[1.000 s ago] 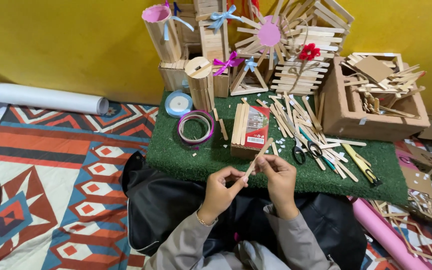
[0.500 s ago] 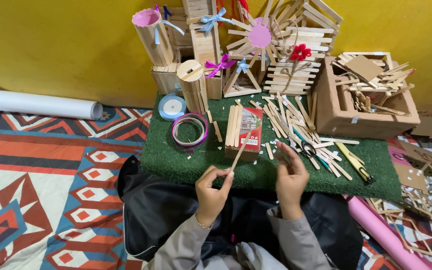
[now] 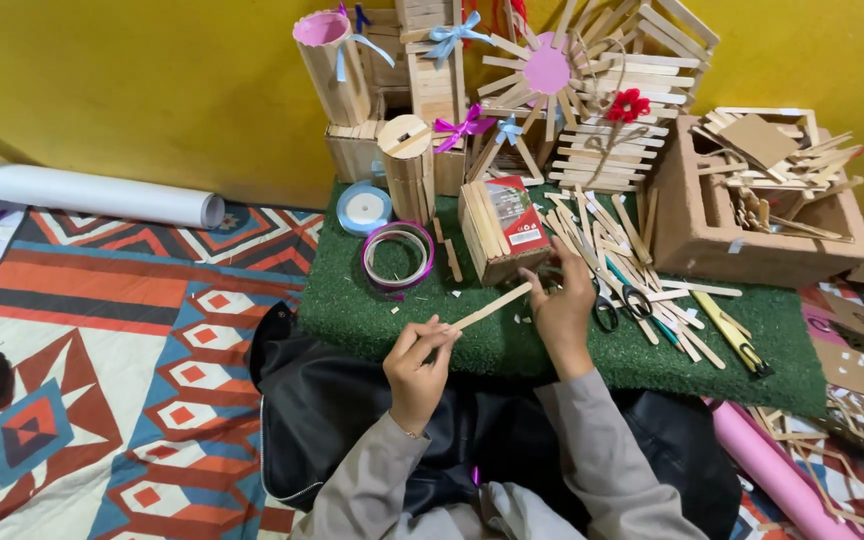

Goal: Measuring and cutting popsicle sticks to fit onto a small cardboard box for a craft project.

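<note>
Left grip: left hand [image 3: 420,362] pinches the near end of a flat wooden craft stick [image 3: 490,307] between thumb and fingertips, closed on it.
Stick axis: its long line runs up and to the right from the left hand, the far end rising toward the right hand.
Right grip: right hand [image 3: 562,306] hovers at the far tip of the stick, fingers curled loosely toward the pile beyond; whether it actually touches the stick or holds anything cannot be told from this view.
Nearer hand: the left hand carries the stick; the right hand is the one closer to the loose supplies.
Beyond the right hand: a scattered heap of craft sticks [image 3: 620,240] lies just past its fingertips, with black-handled scissors [image 3: 620,305] beside its far side.
Ahead of the stick tip: a small stick-built box with a red packet on top [image 3: 500,228] stands just past the free end, apart from it.
Left of the stick's line: a purple-rimmed ribbon roll [image 3: 398,256] and, farther off, a pale blue tape roll [image 3: 364,208].
Under the work: a green turf mat [image 3: 352,300] carries all of these; the hands hang over its near edge, above a black bag [image 3: 322,400] in the lap.
Far right: a brown box of stick scraps [image 3: 702,235], well apart from both hands.
Back row: finished stick models [image 3: 552,90] against the yellow wall, out of reach of either grip.
</note>
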